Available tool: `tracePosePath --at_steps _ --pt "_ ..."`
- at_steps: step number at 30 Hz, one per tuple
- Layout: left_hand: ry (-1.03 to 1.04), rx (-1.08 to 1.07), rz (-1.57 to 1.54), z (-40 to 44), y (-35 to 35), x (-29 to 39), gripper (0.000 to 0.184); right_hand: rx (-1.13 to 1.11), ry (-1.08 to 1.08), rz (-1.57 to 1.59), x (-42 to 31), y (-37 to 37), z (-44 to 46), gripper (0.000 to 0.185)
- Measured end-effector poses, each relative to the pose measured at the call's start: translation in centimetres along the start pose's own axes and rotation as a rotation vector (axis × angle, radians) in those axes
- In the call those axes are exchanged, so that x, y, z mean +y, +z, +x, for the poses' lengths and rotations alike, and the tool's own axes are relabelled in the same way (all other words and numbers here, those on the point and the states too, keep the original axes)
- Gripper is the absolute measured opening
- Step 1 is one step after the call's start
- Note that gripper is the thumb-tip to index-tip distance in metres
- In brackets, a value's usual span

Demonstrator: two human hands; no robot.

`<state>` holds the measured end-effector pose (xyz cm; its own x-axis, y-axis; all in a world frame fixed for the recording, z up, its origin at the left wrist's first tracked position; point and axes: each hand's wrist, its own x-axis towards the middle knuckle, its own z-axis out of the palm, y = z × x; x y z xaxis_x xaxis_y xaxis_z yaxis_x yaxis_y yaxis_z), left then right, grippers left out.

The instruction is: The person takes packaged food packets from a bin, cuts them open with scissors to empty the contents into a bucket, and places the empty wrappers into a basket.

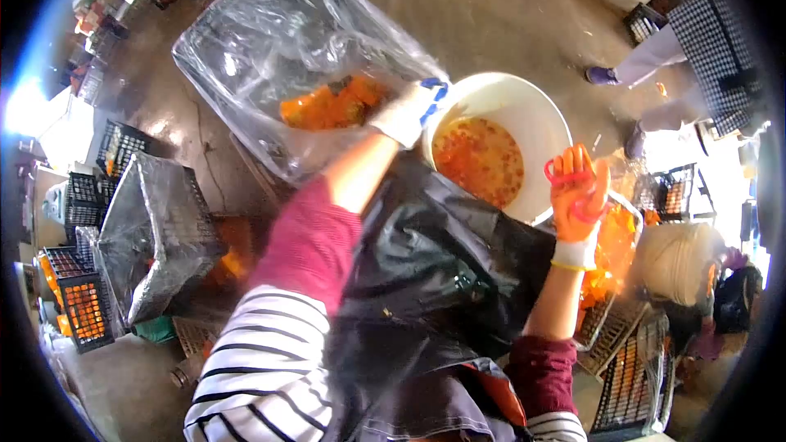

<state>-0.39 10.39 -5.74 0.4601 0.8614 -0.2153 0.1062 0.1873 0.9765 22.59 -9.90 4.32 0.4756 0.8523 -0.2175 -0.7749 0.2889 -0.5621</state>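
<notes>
My left hand (409, 113), in a white glove with blue on the fingers, is closed beside the left rim of a white bucket (544, 119). What its curled fingers hold, if anything, is hidden. Orange pulp and liquid (479, 162) lie inside the bucket. My right hand (580, 195), in an orange and white glove, is raised over the bucket's right side. Its fingers are closed around a red looped tool (562, 174) whose kind I cannot make out. A clear-plastic-lined bin (270, 24) stands to the left, with orange pumpkin-like chunks (332, 105) in it.
Orange pieces (616, 250) fill a container to my right. A black apron (434, 254) covers my lap. Another plastic-lined container (151, 237) and crates of orange produce (86, 307) stand left. A person's checked garment (716, 53) shows at right, near a pale round tub (675, 262).
</notes>
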Motion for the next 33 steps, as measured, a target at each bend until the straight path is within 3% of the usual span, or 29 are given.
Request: tracePosePath --at_steps 1,2,5,7,8,11,12,13,17,21,25,27,29,30,31,32,33 --pt "-0.077 0.138 -0.144 0.8 0.9 0.0 0.034 0.003 0.020 0.000 0.2 -0.3 0.0 0.027" --pt "-0.041 0.188 -0.079 1.7 1.4 0.2 0.033 -0.392 0.083 0.016 -0.2 -1.2 0.6 0.027" --pt "0.090 0.343 0.470 3.0 1.2 0.5 0.032 -0.246 0.012 0.039 -1.0 -3.4 0.9 0.025" --pt "0.197 0.433 0.402 6.3 -0.2 -3.7 0.040 -0.301 0.010 0.003 -1.6 -4.1 1.6 0.026" --pt "0.053 0.374 0.449 3.9 0.2 -0.6 0.033 -0.313 0.005 -0.005 -1.7 -4.2 1.9 0.026" --pt "0.397 0.236 1.384 3.9 -1.2 -2.2 0.030 -0.303 0.060 0.008 -1.8 -4.5 2.6 0.029" --pt "0.412 0.122 1.635 2.9 -2.0 -1.1 0.029 -0.294 0.084 0.022 -1.8 -4.4 2.6 0.031" --pt "0.289 -0.161 2.076 1.7 -1.9 -0.3 0.034 -0.250 0.088 -0.005 -1.8 -4.0 2.4 0.031" --pt "0.268 -0.069 2.295 2.3 -2.2 -5.7 0.041 -0.150 0.100 -0.050 -1.4 -1.4 1.3 0.032" --pt "0.509 -0.248 2.433 -0.8 -3.5 -9.8 0.044 -0.322 0.161 0.036 -2.0 -4.8 2.5 0.051" --pt "0.897 -0.473 2.705 -7.4 -7.4 -12.5 0.047 -0.401 0.163 0.039 -1.7 -4.7 1.9 0.048" --pt "0.967 -0.549 2.703 -10.5 -9.2 -14.2 0.049 -0.390 0.161 0.042 -1.6 -4.8 1.4 0.047" --pt "0.437 -0.393 1.823 -13.0 -10.8 -18.1 0.044 -0.299 0.129 -0.008 -1.4 -4.6 0.8 0.047" --pt "0.321 -0.646 1.946 -15.2 -11.1 -18.2 0.046 -0.256 0.117 -0.036 -1.2 -4.4 0.5 0.047" --pt "0.236 -0.570 1.886 -19.9 -8.1 -9.3 0.043 -0.280 0.120 -0.041 -1.2 -4.6 0.5 0.047" --pt "0.393 -0.362 1.638 -21.8 -10.6 -13.6 0.037 -0.303 0.121 -0.044 -1.2 -4.9 0.5 0.046" --pt "0.308 -0.215 1.509 -24.5 -10.3 -12.5 0.038 -0.324 0.121 -0.047 -1.2 -5.1 0.5 0.046"
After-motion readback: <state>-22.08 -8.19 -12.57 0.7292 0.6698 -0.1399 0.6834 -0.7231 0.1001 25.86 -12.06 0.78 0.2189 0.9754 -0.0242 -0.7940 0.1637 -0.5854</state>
